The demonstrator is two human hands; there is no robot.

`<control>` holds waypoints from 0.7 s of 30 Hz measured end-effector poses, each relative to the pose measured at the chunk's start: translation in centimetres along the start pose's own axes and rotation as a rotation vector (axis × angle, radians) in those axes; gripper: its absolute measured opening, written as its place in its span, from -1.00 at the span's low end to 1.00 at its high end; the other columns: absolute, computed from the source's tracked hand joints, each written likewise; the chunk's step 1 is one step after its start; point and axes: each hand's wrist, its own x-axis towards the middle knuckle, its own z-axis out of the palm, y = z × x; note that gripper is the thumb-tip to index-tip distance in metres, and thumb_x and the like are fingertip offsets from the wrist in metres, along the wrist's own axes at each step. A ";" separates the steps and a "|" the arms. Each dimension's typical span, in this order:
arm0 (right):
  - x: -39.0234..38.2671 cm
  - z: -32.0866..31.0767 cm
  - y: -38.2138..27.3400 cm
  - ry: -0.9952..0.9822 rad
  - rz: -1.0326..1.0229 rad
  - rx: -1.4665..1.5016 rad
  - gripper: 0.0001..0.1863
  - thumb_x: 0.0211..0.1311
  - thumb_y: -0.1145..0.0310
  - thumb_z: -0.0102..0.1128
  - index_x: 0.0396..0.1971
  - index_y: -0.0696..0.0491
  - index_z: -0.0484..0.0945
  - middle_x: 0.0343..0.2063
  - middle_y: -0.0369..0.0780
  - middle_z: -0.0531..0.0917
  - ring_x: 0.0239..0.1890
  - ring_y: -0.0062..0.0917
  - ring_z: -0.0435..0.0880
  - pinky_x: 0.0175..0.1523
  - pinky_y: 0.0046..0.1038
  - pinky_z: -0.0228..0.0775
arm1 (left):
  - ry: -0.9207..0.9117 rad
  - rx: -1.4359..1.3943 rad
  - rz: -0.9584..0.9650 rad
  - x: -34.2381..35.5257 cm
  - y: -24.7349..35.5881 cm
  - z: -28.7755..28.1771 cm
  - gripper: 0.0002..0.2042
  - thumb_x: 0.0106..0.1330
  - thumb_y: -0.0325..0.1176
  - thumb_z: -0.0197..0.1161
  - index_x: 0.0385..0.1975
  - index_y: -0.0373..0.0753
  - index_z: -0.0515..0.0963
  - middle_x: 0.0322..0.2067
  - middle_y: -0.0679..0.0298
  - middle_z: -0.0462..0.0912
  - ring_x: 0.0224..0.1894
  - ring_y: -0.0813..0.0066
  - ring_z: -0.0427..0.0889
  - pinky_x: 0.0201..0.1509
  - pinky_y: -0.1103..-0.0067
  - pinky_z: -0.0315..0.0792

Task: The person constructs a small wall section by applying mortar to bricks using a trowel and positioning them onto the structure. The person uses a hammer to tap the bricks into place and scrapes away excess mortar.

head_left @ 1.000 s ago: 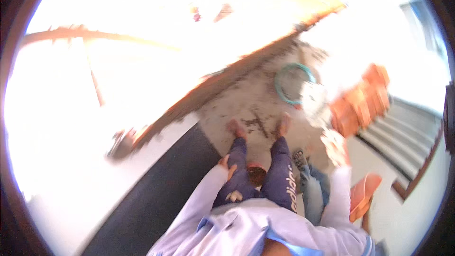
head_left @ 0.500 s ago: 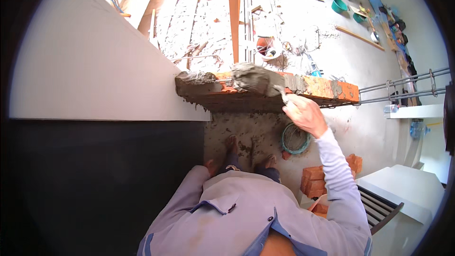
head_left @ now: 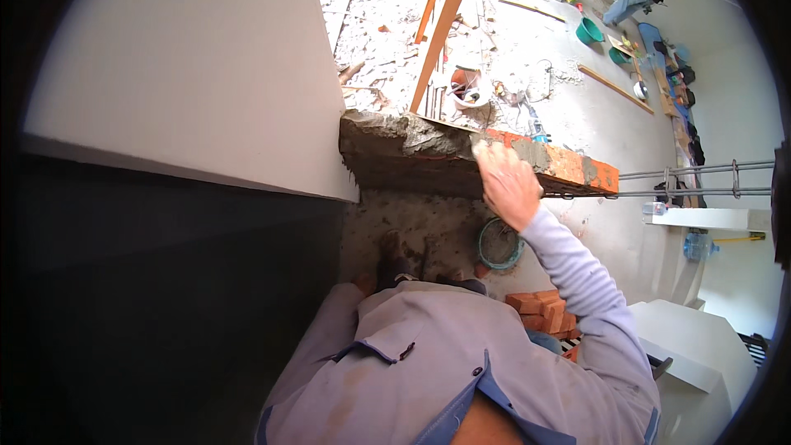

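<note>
The grey mortar (head_left: 435, 138) lump from before now lies spread on the brick wall (head_left: 568, 163) at twelve o'clock. My right fingers (head_left: 494, 163) grip the trowel (head_left: 449, 124). My left fingers (head_left: 363, 283): can't tell.

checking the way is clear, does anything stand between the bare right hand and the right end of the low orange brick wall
Nothing visible stands between the bare right hand and the right end of the low orange brick wall; only patches of grey mortar lie on top. Long grey metal rods show past that end.
</note>
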 end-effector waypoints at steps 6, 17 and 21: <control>-0.1 -2.5 -0.5 -0.042 0.016 0.215 -0.71 0.19 0.38 0.11 -0.10 0.12 0.44 -0.35 -0.11 0.58 -0.29 -0.26 0.65 -0.31 -0.28 0.52 | 0.037 -0.131 0.017 0.3 0.6 -1.1 -0.63 0.30 -0.10 0.20 -0.02 -0.19 0.58 -0.04 0.02 0.62 0.00 0.12 0.61 0.08 0.27 0.48; -6.7 11.7 0.1 0.086 0.210 0.614 -0.76 0.30 0.17 0.14 -0.23 0.02 0.43 -0.37 -0.12 0.60 -0.35 -0.12 0.65 -0.31 -0.17 0.51 | 0.210 -0.217 0.024 -5.5 2.5 -7.1 -0.60 0.22 -0.12 0.34 -0.04 -0.23 0.59 -0.14 0.20 0.67 -0.10 0.39 0.62 0.04 0.42 0.48; -10.1 12.8 4.8 0.118 0.224 0.612 -0.75 0.27 0.19 0.16 -0.22 0.05 0.46 -0.35 -0.12 0.62 -0.33 -0.12 0.64 -0.28 -0.19 0.51 | 0.153 -0.264 -0.042 -7.5 5.2 -9.1 -0.60 0.20 -0.10 0.35 -0.08 -0.24 0.61 -0.20 0.22 0.68 -0.15 0.41 0.62 0.01 0.43 0.49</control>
